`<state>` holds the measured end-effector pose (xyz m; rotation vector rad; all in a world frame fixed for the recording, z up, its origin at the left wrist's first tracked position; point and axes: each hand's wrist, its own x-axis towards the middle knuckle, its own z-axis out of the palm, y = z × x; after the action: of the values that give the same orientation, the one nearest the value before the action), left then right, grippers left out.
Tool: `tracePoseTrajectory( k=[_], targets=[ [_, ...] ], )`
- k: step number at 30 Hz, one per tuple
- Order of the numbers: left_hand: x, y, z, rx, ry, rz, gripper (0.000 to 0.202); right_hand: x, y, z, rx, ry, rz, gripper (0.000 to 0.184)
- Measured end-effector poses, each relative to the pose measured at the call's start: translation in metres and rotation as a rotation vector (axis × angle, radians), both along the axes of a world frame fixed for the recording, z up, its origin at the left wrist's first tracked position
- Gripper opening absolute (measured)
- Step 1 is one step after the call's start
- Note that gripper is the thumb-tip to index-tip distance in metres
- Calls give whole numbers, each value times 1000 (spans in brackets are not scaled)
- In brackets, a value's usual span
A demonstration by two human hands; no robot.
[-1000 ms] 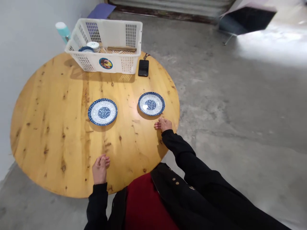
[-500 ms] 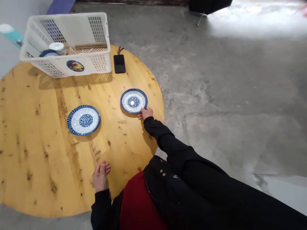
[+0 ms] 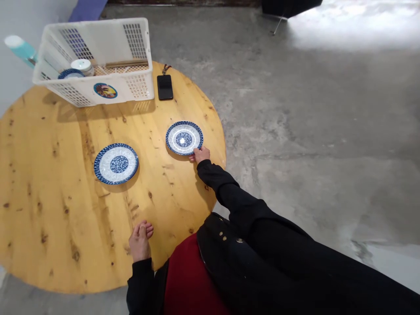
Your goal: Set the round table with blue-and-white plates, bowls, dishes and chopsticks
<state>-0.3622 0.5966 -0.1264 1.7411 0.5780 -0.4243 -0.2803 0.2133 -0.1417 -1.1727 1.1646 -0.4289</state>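
Note:
Two blue-and-white patterned plates lie on a round wooden table (image 3: 59, 210). My right hand (image 3: 200, 154) reaches out and its fingers close on the near rim of the right plate (image 3: 184, 138). The left plate (image 3: 116, 163) lies apart, mid-table, untouched. My left hand (image 3: 140, 240) rests on the table near its front edge, fingers curled together with nothing seen in them. Both arms are in black sleeves.
A white plastic basket (image 3: 108, 89) at the table's far side holds a blue plate, a white lidded jar and wooden sticks. A black phone (image 3: 164, 86) lies beside it. A teal bottle (image 3: 19, 49) stands behind the basket. Grey concrete floor lies to the right.
My right hand moved forward from the bare table to the right plate's near rim and took hold. My view swung to the right. The left hand stayed put.

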Motion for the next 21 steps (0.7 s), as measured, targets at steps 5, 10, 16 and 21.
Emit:
tracePoseTrajectory(
  k=[5, 10, 16, 21],
  targets=[
    [-2, -2, -1, -21, -1, -12, 54, 0, 0, 2, -1, 1, 4, 15],
    [-5, -4, -3, -15, 3, -43, 57, 0, 1, 1, 16, -8, 10, 13],
    [-8, 2, -10, -39, 1, -41, 56, -1, 2, -2, 9, -36, 25, 14],
    [-12, 9, -17, -43, -4, -13, 53, -1, 2, -2, 17, -21, 13, 14]
  ],
)
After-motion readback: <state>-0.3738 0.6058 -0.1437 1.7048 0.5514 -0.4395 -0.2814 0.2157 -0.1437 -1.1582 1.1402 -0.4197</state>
